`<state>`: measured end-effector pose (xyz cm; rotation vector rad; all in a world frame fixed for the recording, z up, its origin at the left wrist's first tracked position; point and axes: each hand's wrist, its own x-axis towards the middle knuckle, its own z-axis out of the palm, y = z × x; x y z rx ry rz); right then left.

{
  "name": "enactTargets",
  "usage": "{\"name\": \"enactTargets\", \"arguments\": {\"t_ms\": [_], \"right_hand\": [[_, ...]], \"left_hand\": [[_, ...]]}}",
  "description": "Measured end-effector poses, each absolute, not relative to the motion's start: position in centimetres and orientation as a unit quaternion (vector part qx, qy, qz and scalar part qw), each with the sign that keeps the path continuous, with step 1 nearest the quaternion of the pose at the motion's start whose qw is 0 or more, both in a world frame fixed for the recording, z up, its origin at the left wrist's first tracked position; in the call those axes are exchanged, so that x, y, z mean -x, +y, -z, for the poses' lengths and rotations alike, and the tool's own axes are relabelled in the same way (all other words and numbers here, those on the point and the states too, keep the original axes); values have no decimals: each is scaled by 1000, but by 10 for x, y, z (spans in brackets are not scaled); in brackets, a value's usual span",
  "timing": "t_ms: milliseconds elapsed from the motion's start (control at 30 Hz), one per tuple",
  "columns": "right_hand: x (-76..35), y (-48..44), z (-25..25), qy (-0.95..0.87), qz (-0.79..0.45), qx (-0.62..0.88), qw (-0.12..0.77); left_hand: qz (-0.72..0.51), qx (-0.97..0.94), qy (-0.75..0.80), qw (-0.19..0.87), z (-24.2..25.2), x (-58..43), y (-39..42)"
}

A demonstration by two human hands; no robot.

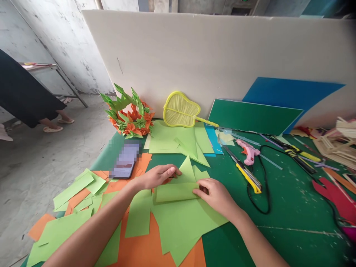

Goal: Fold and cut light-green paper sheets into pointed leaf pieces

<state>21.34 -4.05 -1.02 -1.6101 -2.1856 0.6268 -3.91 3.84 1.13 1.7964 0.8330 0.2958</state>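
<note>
A light green sheet of paper (174, 193) is curled over in a strip, with a pointed corner rising behind it. It lies on larger green paper (186, 218) in the middle of the table. My right hand (215, 194) pinches the right end of the curled strip between thumb and fingers. At the far left side of the same sheet, my left hand (160, 176) has its fingers bent and its thumb pressed close by the pointed part; its fingertips are partly hidden. Under the green paper lies an orange sheet (133, 250).
Green and orange scraps (73, 185) spread on the left near a phone (126, 161). Behind stand a folded-paper wreath (130, 118) and a yellow hand fan (180, 109). A utility knife (244, 170), a pink glue gun (248, 151) and its cord lie right. A person's legs (51, 120) show far left.
</note>
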Motion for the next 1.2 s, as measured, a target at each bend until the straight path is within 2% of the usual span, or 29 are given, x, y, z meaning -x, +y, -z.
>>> {"name": "enactTargets", "arguments": {"t_ms": [100, 300, 500, 733, 867, 1000, 1200], "right_hand": [[-212, -41, 12, -771, -218, 568, 189], [-211, -42, 20, -764, -196, 577, 212], [-209, -42, 28, -760, -151, 589, 229], [-210, -45, 29, -750, -133, 586, 277], [-218, -52, 19, -797, -109, 494, 331], [-228, -57, 14, -869, -111, 391, 282], [-232, -57, 17, -894, -100, 372, 230]], "left_hand": [[-75, -759, 326, 558, -21, 44, 40], [-106, -864, 282, 404, -15, 36, 35], [-115, -897, 271, 331, 2, 33, 33], [-98, -900, 270, 328, 4, 34, 32], [-99, -896, 272, 336, 4, 34, 32], [-107, -892, 266, 350, 5, 34, 32], [-99, -888, 269, 360, 4, 37, 32]]}}
